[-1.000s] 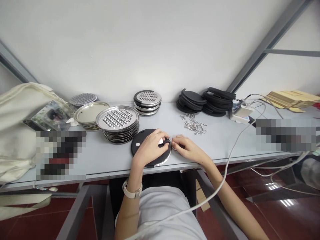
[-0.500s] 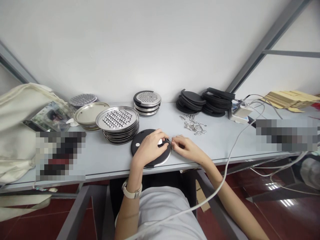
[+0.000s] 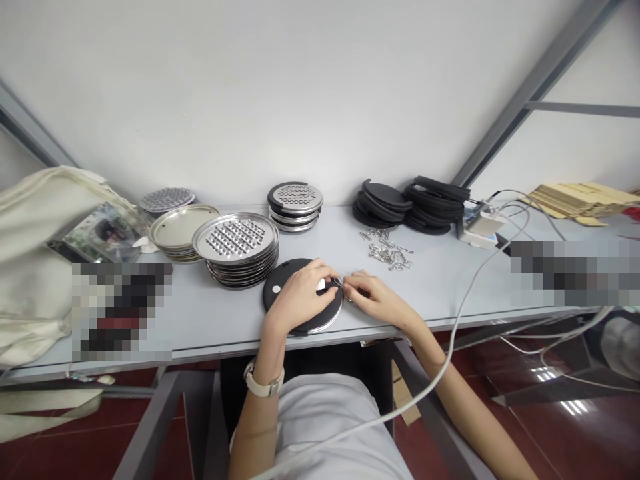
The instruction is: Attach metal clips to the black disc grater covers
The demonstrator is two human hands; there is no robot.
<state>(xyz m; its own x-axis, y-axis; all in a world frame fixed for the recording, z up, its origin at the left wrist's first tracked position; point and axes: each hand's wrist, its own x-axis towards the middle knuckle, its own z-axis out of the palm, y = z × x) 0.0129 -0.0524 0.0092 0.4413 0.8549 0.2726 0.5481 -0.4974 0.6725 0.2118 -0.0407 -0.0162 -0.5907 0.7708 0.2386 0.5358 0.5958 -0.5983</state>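
Observation:
A round black disc [image 3: 273, 283] with a silver lower rim lies flat near the table's front edge. My left hand [image 3: 303, 297] rests over its right half, thumb and forefinger closed at a small metal clip [image 3: 339, 283] by the rim. From the right, my right hand [image 3: 377, 300] pinches at the same clip with curled fingers. The exact grip is partly hidden by the fingertips. Beyond my right hand is a loose heap of small metal clips [image 3: 387, 253].
Stacked metal grater discs [image 3: 237, 240] stand left of the black disc, with plain metal lids [image 3: 183, 227] behind. A stack of grater discs with black rims [image 3: 296, 200] is at the back. Black discs [image 3: 383, 200] are piled back right. A white cable [image 3: 457, 320] crosses the right front.
Both hands stay at the disc's right rim with almost no movement. The view has shifted very slightly.

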